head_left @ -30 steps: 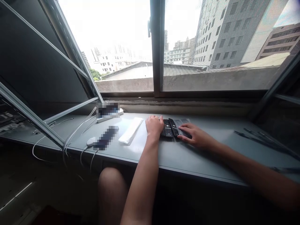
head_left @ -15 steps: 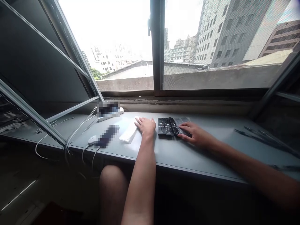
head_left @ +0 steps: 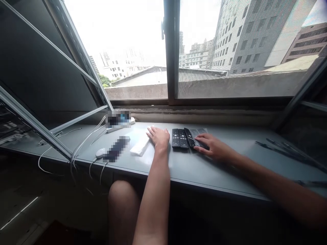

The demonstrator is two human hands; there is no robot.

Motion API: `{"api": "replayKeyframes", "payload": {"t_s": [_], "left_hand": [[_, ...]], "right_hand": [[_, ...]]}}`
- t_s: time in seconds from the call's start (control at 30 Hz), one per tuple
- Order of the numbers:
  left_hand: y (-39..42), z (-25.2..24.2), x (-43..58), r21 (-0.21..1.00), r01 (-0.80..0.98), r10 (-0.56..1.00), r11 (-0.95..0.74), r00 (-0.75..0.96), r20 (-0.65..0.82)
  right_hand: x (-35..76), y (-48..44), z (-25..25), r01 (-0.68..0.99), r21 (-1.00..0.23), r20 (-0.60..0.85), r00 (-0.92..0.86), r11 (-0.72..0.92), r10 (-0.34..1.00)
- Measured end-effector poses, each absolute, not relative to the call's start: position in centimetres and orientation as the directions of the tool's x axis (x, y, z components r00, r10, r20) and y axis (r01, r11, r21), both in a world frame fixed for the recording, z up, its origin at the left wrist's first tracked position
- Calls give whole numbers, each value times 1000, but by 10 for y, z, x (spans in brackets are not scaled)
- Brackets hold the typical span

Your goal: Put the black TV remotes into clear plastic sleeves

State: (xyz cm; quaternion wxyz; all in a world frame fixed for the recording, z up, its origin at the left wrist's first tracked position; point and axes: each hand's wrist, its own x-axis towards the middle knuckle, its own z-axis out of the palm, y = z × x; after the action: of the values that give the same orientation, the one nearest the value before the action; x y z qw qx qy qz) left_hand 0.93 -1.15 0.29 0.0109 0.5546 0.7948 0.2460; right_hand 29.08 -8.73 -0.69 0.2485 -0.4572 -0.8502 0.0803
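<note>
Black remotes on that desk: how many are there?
3: a left remote and a middle remote lie side by side, and a third remote slants just right of them, beside the right hand. Another may be hidden under that hand.

Grey desktop (head_left: 245,139): lies beneath left hand (head_left: 160,137) and right hand (head_left: 213,147). Left of the left hand: flat dark item (head_left: 116,149), pixelated; round white cable end (head_left: 99,153); white cables (head_left: 73,158), looped over the front edge. Farther left and back: white power strip (head_left: 132,120); slanting silver metal frame (head_left: 79,119). Beyond both hands: dark-framed window (head_left: 171,51), high-rise building (head_left: 237,44) outside. Well right of the right hand: thin dark strands, indistinct.
</note>
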Motion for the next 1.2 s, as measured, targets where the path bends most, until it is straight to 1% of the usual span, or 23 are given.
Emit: {"api": "replayKeyframes", "payload": {"t_s": [0.07,0.13,0.23,0.3,0.37,0.47,0.6,0.67,0.73,0.8,0.87,0.9,0.97,1.03,1.13,1.2], "left_hand": [[-14,7,11,430,878,879,212,-363,308],[-16,12,14,455,885,866,102,-304,397],[-20,18,24,468,865,817,-181,-132,561],[-23,19,33,476,799,772,-368,-24,636],[-26,19,43,509,708,742,-489,32,669],[-30,18,54,546,615,726,-569,64,685],[-31,14,63,606,542,763,-582,105,638],[-30,12,67,680,432,784,-592,116,610],[-29,10,72,770,250,808,-587,118,578],[-28,11,76,843,11,834,-538,155,530],[-30,12,78,881,-210,841,-424,269,470],[-32,13,78,894,-283,830,-349,349,435],[-36,15,77,921,-332,793,-204,495,354],[-40,16,75,941,-317,761,-116,581,289],[-41,15,75,949,-307,750,-70,611,253],[-39,14,75,936,-348,775,-46,579,253]], "right_hand": [[291,-87,-7,738,-364,350,-457,568,818],[291,-87,-7,738,-361,357,-456,570,815],[290,-87,-7,733,-357,369,-459,579,808],[290,-87,-7,726,-358,377,-463,587,802],[290,-86,-7,719,-359,389,-465,596,795],[289,-86,-6,709,-365,406,-463,604,788],[289,-85,-7,699,-374,413,-463,610,784],[289,-84,-8,702,-377,413,-457,605,788],[289,-83,-10,712,-388,427,-423,585,799],[290,-82,-9,720,-408,462,-367,561,808],[290,-81,-7,716,-427,502,-321,553,803],[291,-82,-5,710,-431,519,-309,556,797],[290,-84,1,694,-433,545,-306,575,780],[289,-87,7,657,-456,553,-319,600,770],[286,-93,13,567,-564,538,-299,600,788],[284,-96,15,516,-614,555,-256,598,791]]}}
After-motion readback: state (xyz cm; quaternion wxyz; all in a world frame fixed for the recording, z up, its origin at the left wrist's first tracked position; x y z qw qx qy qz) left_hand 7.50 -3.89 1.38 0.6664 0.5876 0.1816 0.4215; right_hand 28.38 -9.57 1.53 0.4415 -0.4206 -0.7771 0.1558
